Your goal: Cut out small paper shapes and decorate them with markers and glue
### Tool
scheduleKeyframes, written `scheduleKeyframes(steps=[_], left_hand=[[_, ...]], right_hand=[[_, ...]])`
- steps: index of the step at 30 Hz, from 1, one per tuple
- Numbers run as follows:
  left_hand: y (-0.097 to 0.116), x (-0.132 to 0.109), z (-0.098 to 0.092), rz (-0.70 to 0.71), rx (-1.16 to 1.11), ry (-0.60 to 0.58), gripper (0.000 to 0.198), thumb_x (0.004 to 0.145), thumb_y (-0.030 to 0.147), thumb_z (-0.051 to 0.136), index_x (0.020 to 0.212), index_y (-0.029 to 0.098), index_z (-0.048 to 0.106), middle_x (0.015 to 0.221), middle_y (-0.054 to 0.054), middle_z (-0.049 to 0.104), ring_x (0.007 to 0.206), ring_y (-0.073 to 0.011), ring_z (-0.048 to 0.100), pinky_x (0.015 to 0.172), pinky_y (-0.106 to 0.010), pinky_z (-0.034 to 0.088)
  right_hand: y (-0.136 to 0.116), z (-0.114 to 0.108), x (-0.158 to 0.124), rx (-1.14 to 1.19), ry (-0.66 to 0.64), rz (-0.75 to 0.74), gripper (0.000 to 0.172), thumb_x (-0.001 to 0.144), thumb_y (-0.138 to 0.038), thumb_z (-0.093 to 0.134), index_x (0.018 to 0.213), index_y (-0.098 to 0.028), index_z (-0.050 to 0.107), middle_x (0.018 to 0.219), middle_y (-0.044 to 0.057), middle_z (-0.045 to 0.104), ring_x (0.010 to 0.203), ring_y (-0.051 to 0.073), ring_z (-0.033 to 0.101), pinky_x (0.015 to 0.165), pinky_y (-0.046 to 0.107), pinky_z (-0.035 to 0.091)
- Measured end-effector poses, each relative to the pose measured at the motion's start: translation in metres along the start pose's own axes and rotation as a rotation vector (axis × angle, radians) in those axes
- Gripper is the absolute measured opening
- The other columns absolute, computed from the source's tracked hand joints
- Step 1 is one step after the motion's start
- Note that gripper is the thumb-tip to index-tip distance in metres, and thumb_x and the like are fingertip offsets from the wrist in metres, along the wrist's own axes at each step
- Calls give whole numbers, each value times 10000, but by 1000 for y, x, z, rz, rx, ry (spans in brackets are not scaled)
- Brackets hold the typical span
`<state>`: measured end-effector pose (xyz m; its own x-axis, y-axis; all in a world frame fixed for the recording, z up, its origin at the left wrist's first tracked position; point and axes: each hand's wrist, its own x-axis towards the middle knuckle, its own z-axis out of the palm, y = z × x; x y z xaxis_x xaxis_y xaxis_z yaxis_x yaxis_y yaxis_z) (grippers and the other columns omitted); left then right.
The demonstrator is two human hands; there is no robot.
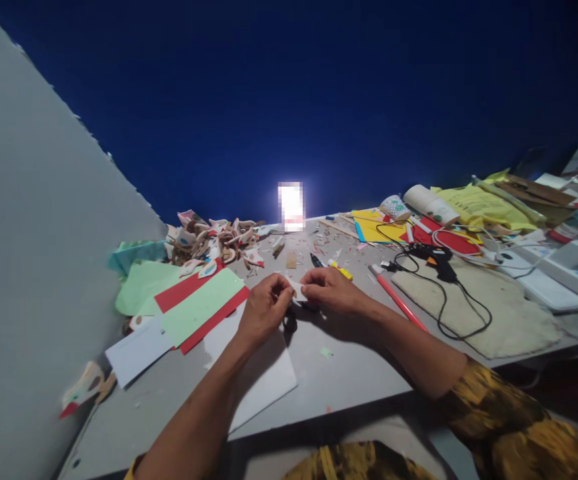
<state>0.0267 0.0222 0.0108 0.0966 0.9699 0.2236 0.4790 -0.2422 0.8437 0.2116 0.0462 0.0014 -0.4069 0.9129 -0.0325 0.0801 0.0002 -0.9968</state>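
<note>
Between the fingertips of both hands is a small white paper piece (299,291) with a brownish spot on its left side. My left hand (265,308) pinches its left end, and my right hand (333,288) pinches the right end. Just under them lies a dark object (291,323), partly covered by the hands; it may be the handles of scissors, but I cannot tell. A sheet of white paper (263,383) rests on the table beneath my left wrist. Beyond my fingers lie a black marker (315,260) and a yellow tube-like item (341,270).
Green paper strips (201,307) and red paper (189,347) lie at left, before a heap of painted cut-outs (213,240). At right are a red stick (399,300), a black glue gun (441,263) with its cord on a beige mat (499,313), and a white power strip (563,270). A blue wall (289,100) stands behind.
</note>
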Motion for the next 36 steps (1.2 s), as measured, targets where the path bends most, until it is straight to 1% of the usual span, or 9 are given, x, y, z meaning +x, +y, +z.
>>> scheduleKeyframes(steps=[6,11,17,20,24,29,36], left_hand=[[3,-2,3,72,10,54,126,837,229,598,712,226,583,691,18,612,653,-160,567,651,-269,424],[5,-2,5,79,3,114,123,809,207,613,693,227,577,685,15,606,660,-165,553,670,-276,411],[4,-4,7,124,44,149,126,838,204,580,718,227,550,714,14,593,674,-163,552,686,-281,411],[3,-4,7,110,43,162,120,832,211,590,718,228,556,709,16,589,673,-165,548,688,-283,407],[3,-4,9,95,29,185,109,826,214,599,723,229,567,716,13,595,687,-169,551,698,-284,412],[4,-6,12,78,20,237,110,808,198,611,718,235,561,701,16,583,687,-175,542,691,-286,406],[4,-9,16,84,67,290,112,833,208,608,750,242,541,734,8,591,715,-189,555,711,-302,419]], right_hand=[[-1,2,0,21,11,2,98,754,-235,646,685,-172,615,568,-16,579,540,107,510,503,217,380],[2,3,2,40,23,-14,84,747,-235,642,700,-168,628,565,-25,574,533,102,511,504,214,381],[5,3,3,-2,50,-39,75,759,-233,626,727,-172,654,579,-17,593,531,108,519,490,218,378],[6,4,3,0,50,-56,80,769,-234,629,718,-174,646,580,-18,590,535,106,518,491,216,382],[4,4,3,14,53,-39,75,761,-248,645,742,-175,646,568,-22,588,518,106,514,479,215,381],[2,6,2,31,68,-59,115,759,-290,668,761,-175,657,573,-23,587,525,108,519,499,226,397],[3,9,1,74,58,-75,138,758,-298,685,796,-167,664,588,-37,577,532,100,499,512,223,390]])
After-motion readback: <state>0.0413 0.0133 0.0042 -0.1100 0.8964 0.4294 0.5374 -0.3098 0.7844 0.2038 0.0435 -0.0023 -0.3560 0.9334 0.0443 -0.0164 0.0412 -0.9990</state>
